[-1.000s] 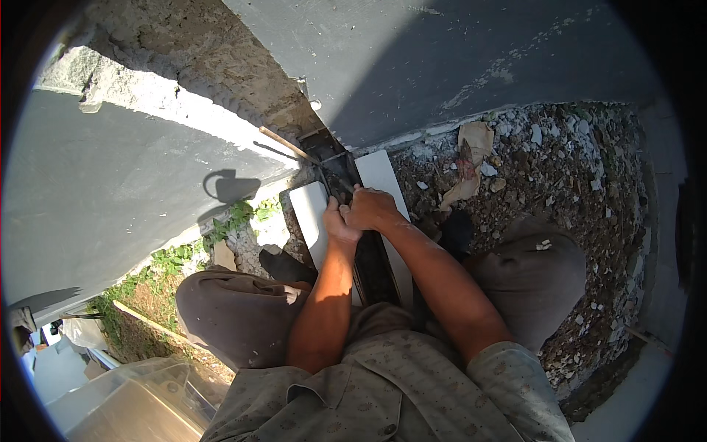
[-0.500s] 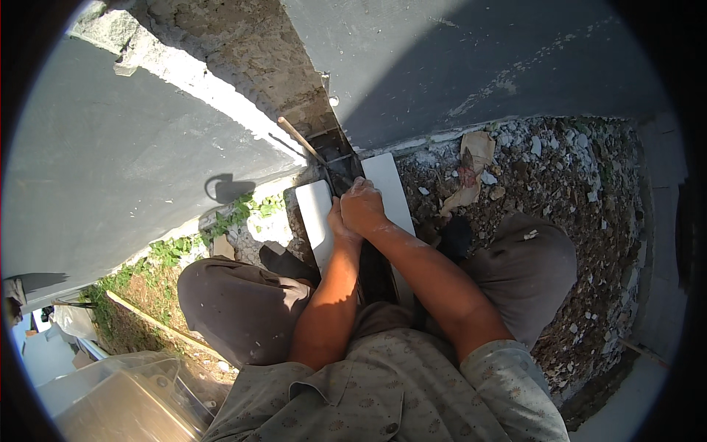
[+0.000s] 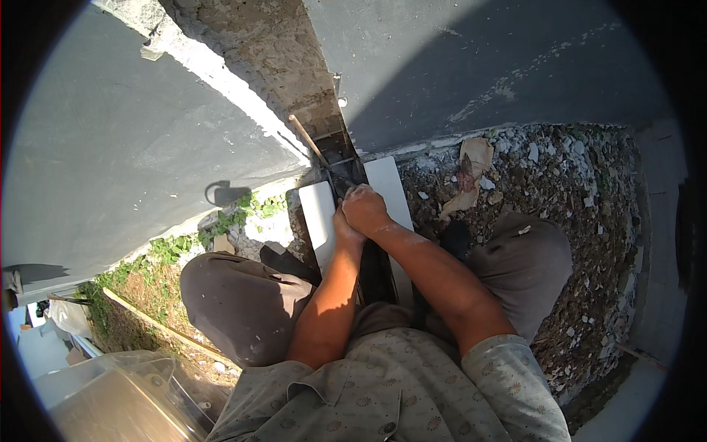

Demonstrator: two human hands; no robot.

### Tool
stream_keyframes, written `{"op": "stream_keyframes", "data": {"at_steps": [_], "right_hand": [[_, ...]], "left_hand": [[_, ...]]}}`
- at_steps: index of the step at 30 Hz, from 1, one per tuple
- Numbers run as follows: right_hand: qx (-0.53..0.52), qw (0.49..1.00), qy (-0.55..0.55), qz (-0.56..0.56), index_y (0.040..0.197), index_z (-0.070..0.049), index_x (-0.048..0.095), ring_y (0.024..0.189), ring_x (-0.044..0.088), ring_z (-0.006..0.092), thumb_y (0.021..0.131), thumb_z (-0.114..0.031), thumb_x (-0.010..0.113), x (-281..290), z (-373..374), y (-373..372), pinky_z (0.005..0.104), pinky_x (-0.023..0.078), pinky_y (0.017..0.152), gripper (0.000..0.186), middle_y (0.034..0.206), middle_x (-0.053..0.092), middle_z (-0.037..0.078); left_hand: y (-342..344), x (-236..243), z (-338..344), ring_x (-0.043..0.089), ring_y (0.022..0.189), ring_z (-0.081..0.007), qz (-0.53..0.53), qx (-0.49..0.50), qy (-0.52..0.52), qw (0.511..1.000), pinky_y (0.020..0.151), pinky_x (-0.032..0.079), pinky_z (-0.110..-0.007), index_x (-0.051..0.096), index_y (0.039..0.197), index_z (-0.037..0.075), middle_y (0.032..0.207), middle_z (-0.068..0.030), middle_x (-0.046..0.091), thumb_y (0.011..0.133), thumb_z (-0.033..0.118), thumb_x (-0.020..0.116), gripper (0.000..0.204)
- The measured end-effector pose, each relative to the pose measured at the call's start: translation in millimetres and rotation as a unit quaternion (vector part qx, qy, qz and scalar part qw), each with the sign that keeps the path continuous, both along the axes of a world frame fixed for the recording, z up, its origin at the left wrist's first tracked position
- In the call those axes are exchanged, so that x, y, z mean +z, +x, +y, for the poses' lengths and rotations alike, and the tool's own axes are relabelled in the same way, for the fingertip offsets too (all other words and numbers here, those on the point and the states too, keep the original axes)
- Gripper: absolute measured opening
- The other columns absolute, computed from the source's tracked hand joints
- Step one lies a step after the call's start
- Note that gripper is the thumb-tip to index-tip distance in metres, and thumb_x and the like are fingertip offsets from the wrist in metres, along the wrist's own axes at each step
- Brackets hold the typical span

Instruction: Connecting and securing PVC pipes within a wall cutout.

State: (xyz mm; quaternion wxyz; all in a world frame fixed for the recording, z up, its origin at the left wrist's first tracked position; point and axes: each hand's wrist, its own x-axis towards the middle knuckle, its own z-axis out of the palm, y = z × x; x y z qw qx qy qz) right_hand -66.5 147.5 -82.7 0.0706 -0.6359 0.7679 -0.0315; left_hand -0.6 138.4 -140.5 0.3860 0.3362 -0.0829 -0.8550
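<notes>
While I crouch over rough ground, my two bare hands meet low in front of me, right at the foot of a grey wall. My right hand (image 3: 366, 208) lies on top, curled into a fist over a small dark tool (image 3: 340, 180) whose end pokes out toward the wall; what kind of tool it is I cannot make out. My left hand (image 3: 343, 225) sits just beneath and behind the right, mostly hidden by it, so I cannot tell whether it grips anything or only presses against the other. Both hands hover over a dark narrow gap (image 3: 377, 267) between two pale flat slabs (image 3: 318, 221) lying side by side on the ground, one on each side of my wrists. Beyond my knuckles, a thin wooden stick (image 3: 308, 141) leans out of a dark recess where bare rough masonry (image 3: 272, 66) shows between two painted wall faces. To my right lies gravel and rubble (image 3: 574, 191) with a dry brown leaf (image 3: 471, 158). To my left, small green weeds (image 3: 173, 247) grow along the wall's base
</notes>
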Motion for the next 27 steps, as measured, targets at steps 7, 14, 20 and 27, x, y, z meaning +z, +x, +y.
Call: {"op": "stream_keyframes", "data": {"at_steps": [7, 14, 20, 27], "right_hand": [[-0.007, 0.999, 0.003, -0.032, 0.086, 0.002, 0.066, 0.089, 0.061, 0.0288, 0.086, -0.035, 0.05, 4, 3, 0, 0.0349, 0.052, 0.072, 0.041, 0.093, 0.064, 0.019], [-0.107, 0.952, 0.106, -0.266, 0.098, 0.003, 0.062, 0.097, 0.058, 0.0387, 0.086, -0.033, 0.051, 47, -2, -35, 0.0442, 0.046, 0.086, 0.04, 0.097, 0.063, 0.021], [-0.298, 0.931, 0.001, -0.212, 0.136, -0.001, 0.032, 0.116, 0.047, 0.0426, 0.082, -0.039, 0.057, 40, 21, -83, 0.045, 0.04, 0.096, 0.071, 0.13, 0.042, 0.028], [-0.277, 0.85, 0.135, -0.428, 0.145, -0.01, -0.001, 0.131, 0.029, 0.0422, 0.079, -0.047, 0.059, 11, 33, -86, 0.0421, 0.03, 0.105, 0.097, 0.142, 0.022, 0.032]], "left_hand": [[4, -21, -4, 0.05, 0.112, -0.0318, 0.194, 0.007, 0.118, 0.974, 0.099, 0.036, -0.043, 0.052, 0.117, 0.004, 0.119, -0.0155, 0.055, 0.096, 0.039, 0.032, 0.045], [-7, -1, -7, 0.052, 0.109, -0.031, 0.154, 0.035, 0.127, 0.979, 0.093, 0.04, -0.043, 0.05, 0.116, 0.008, 0.114, -0.0147, 0.057, 0.095, 0.041, 0.036, 0.042], [-19, 25, -20, 0.06, 0.086, -0.0193, 0.006, 0.047, 0.247, 0.968, 0.058, 0.037, -0.03, 0.044, 0.114, 0.018, 0.103, -0.0072, 0.06, 0.095, 0.034, 0.042, 0.025], [-17, 7, -42, 0.057, 0.067, -0.0133, -0.085, -0.115, 0.217, 0.966, 0.05, 0.032, -0.027, 0.045, 0.093, 0.012, 0.085, -0.0024, 0.059, 0.092, 0.014, 0.045, 0.003]]}}
